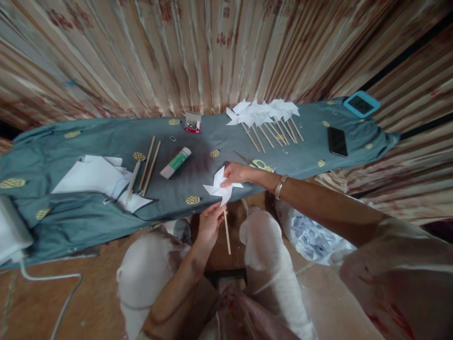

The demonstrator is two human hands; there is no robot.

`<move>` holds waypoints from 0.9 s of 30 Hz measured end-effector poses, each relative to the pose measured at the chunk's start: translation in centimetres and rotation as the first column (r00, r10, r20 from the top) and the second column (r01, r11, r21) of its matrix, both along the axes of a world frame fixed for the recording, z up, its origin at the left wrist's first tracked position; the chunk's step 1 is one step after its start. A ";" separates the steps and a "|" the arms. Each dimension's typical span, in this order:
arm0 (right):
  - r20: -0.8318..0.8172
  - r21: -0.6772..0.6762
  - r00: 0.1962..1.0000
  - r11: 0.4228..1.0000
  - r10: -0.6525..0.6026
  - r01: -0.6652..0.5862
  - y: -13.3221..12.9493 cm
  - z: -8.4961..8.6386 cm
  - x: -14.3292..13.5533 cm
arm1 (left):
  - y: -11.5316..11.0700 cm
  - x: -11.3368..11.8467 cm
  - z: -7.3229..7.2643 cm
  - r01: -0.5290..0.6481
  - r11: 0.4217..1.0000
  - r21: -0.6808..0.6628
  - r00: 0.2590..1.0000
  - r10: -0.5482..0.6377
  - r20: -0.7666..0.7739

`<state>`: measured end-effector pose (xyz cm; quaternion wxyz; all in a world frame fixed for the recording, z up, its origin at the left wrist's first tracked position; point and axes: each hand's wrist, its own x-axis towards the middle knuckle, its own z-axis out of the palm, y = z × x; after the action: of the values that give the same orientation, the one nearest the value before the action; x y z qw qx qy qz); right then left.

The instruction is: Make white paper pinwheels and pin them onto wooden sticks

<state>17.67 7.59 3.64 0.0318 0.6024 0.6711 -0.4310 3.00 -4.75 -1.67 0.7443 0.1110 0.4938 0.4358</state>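
A white paper pinwheel on a thin wooden stick is held over the near edge of the cloth-covered table. My left hand is closed around the top of the stick, just under the paper blades. With its fingers pressed on the pinwheel's middle, my right hand comes in from the right; what lies under the fingertips is hidden. Right behind this hand are scissors with pale green handles. A glue stick with a green label lies to the left.
Several finished pinwheels lie in a row at the back. A small red box holds metal pins. Left are white paper sheets, a pen and two wooden sticks. Right are a phone, a blue-framed device and a bag of scraps.
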 end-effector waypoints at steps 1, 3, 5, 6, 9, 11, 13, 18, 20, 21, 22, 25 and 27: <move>0.001 -0.003 1.000 1.000 -0.004 0.004 0.0 -0.1 0.0 | 0.0 0.0 0.0 -0.002 1.000 0.001 1.000 0.002 -0.002; 0.011 -0.020 1.000 1.000 -0.011 0.011 0.1 -0.2 0.0 | 0.0 0.0 -0.1 -0.006 1.000 0.004 1.000 0.006 -0.005; 0.010 -0.035 1.000 0.999 -0.019 0.019 0.2 -0.4 0.1 | 0.0 0.0 -0.2 -0.009 1.000 0.007 1.000 0.009 -0.011; 0.003 -0.037 1.000 0.999 -0.022 0.023 0.2 -0.6 0.1 | 0.0 -0.1 -0.2 -0.009 1.000 0.009 1.000 0.009 -0.013; -0.027 -0.036 0.999 0.999 -0.029 0.028 0.3 -1.0 0.3 | 0.1 -0.1 -0.2 -0.013 1.000 0.006 1.000 0.013 -0.015; -0.030 -0.038 0.999 0.999 -0.029 0.028 0.3 -1.1 0.3 | 0.1 -0.2 -0.2 -0.016 1.000 0.011 1.000 0.016 -0.018; -0.026 -0.033 0.999 0.999 -0.031 0.030 0.2 -1.1 0.3 | 0.1 -0.3 -0.3 -0.013 1.000 0.023 1.000 0.014 -0.023; -0.017 -0.009 0.999 0.999 -0.038 0.038 0.0 -0.7 0.2 | 0.1 -0.4 -0.5 -0.002 0.999 0.036 1.000 0.003 -0.029; -0.016 -0.008 0.999 0.999 -0.038 0.038 0.0 -0.8 0.2 | 0.2 -0.3 -0.6 -0.014 0.999 0.030 1.000 0.014 -0.018; -0.017 -0.010 0.999 0.999 -0.037 0.037 0.1 -0.8 0.3 | 0.2 -0.3 -0.6 -0.019 0.999 0.029 1.000 0.020 -0.011; -0.019 -0.013 0.999 0.999 -0.035 0.035 0.1 -0.9 0.3 | 0.2 -0.2 -0.7 -0.025 0.999 0.028 1.000 0.025 -0.006; -0.027 -0.019 0.999 0.999 -0.039 0.039 0.2 -1.2 0.5 | 0.2 -0.1 -0.7 -0.034 0.999 0.037 0.999 0.035 -0.015; -0.029 0.011 0.998 0.999 -0.050 0.051 0.1 -1.3 0.5 | 0.2 -0.1 -0.7 -0.024 0.999 0.046 0.999 0.025 -0.031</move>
<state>18.22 7.73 2.34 0.0078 0.6131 0.6586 -0.4362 2.90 -4.54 -2.40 0.7283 0.1287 0.4968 0.4541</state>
